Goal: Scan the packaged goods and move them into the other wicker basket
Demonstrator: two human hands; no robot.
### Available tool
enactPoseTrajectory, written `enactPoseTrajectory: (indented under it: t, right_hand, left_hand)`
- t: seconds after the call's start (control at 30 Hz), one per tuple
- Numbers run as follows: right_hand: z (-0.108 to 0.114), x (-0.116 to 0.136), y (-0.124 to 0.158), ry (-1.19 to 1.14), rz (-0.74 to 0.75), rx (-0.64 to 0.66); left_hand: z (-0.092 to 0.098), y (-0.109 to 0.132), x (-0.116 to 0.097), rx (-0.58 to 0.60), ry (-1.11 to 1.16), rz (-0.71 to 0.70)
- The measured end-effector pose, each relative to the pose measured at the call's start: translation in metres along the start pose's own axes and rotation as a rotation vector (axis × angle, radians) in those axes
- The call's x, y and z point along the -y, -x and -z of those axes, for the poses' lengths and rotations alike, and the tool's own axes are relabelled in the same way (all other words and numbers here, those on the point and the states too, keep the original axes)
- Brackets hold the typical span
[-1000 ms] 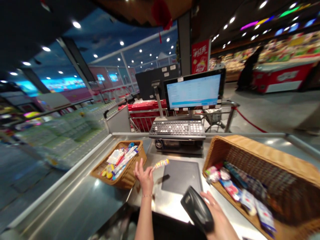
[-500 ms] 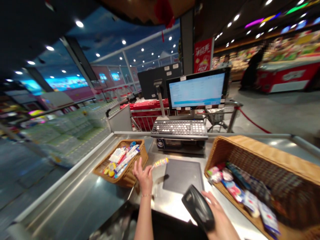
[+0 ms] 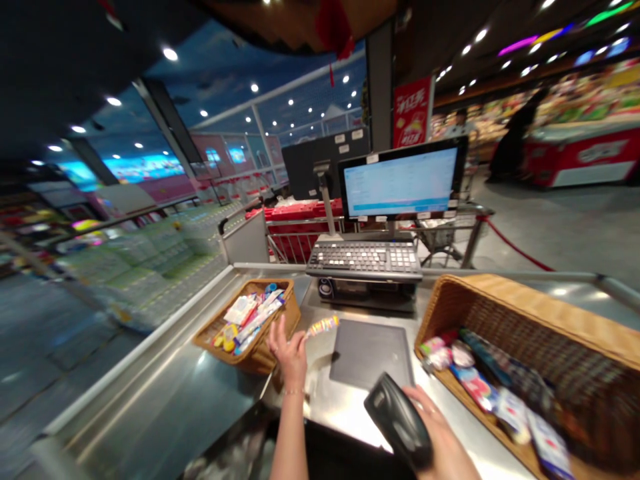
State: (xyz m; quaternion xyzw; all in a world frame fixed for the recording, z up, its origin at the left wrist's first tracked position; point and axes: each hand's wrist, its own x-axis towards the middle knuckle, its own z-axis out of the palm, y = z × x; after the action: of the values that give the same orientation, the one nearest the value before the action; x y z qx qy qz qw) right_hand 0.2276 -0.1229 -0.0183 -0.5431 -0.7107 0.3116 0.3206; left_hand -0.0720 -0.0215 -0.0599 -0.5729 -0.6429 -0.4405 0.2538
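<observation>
The left hand (image 3: 289,353) pinches a striped candy stick (image 3: 323,327) in its fingers over the steel desk (image 3: 165,380), just beside a dark flat scanner plate (image 3: 371,353); the right hand (image 3: 443,433) grips a black handheld scanner (image 3: 397,420), near the rim of a long wicker basket (image 3: 520,307).

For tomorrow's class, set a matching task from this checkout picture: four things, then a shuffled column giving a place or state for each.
Things:
1. black handheld barcode scanner
2. multicoloured stick-shaped item
3. small wicker basket
4. computer monitor

Places or states:
A. Beyond the keyboard
B. Held in the right hand
C. At the fingertips of the left hand
D. Filled with small packets

Pairs: 1-B, 2-C, 3-D, 4-A
</observation>
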Motion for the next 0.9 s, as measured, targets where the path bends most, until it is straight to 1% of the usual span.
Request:
enactPoseTrajectory:
  t: [0.3,0.5,0.6,0.7,0.8,0.9]
  right_hand:
    - [-0.007,-0.001,-0.003,-0.069,0.011,-0.056]
    - [-0.003,0.004,-0.001,-0.012,0.057,-0.017]
    - [-0.002,0.000,-0.001,0.039,0.091,-0.009]
    - [-0.001,-0.006,-0.003,0.108,0.131,0.045]
    - [-0.002,-0.008,-0.005,0.131,0.139,0.091]
    - [-0.006,-0.006,-0.005,0.096,0.109,0.047]
  left_hand:
    - [0.005,-0.001,0.005,-0.009,-0.018,-0.011]
    - [0.007,-0.002,0.003,-0.011,-0.017,0.012]
    - [0.009,-0.003,0.001,0.001,-0.012,0.027]
    - [0.012,-0.004,0.000,0.002,0.003,0.027]
    - [0.012,-0.005,-0.001,-0.015,0.015,0.027]
    - [0.013,-0.006,0.000,-0.023,0.004,0.024]
